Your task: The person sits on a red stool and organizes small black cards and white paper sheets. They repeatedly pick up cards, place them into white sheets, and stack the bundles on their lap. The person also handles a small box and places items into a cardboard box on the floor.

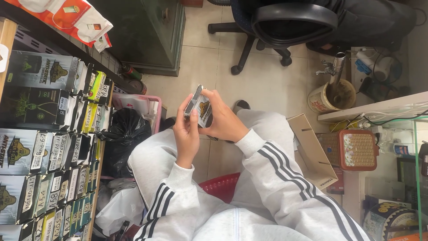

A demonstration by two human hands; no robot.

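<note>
- Grey tracksuit sleeves with dark stripes are reaching forward; the person is sitting on a red plastic stool (220, 185), knees apart.
- Left hand (187, 131) is curling its fingers around the near end of a small flat box (199, 107), thumb lying along its edge.
- Right hand (223, 118) is closing on the same small flat box from the other side, fingers wrapping over its printed face. The box is being held up in front of the knees, above the floor, tilted on edge.
- Shelf (96, 178) on the left is carrying rows of dark packaged boxes (40, 116) stacked spine-out, with handwritten labels on their ends.
- Pink basket (149, 109) holding a black plastic bag (122, 136) is standing just beside the left knee, between the shelf and the legs.
- White plastic bag (118, 207) is lying below the basket.
- Open cardboard box (312, 149) is leaning just beside the right arm.
- Black office chair (285, 27) is standing farther ahead on the pale tiled floor (263, 85).
- Round tub (332, 96) with a metal tap fitting standing in it is sitting to the right of the chair.
- Dark green cabinet (147, 31) is standing at the upper left.
</note>
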